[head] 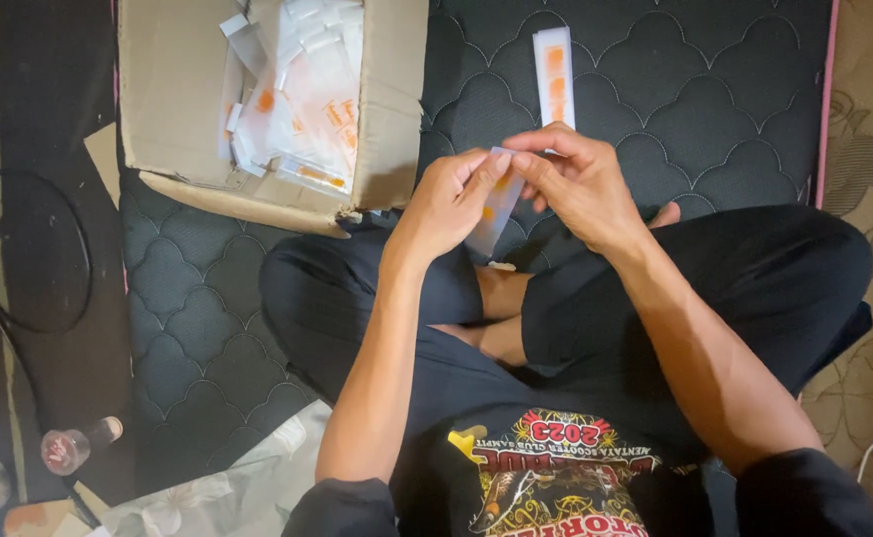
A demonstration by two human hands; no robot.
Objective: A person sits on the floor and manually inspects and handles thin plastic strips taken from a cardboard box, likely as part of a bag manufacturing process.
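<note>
Seated cross-legged on a dark quilted mattress (715,109), working over the lap. Left hand (448,204) pinching the upper edge of a narrow clear packet (496,207) with orange marks; right hand (578,184) pinching the same top end from the other side, fingertips nearly meeting. Packet held tilted, above the knees, clear of the mattress. Best handled, by the look of it, with light thumb pressure and a steady grip near the corner, so the thin film neither creases nor slips. Similar finished strip (555,75) lying flat just beyond the hands. Open cardboard box (173,89) of like packets near the left knee.
</note>
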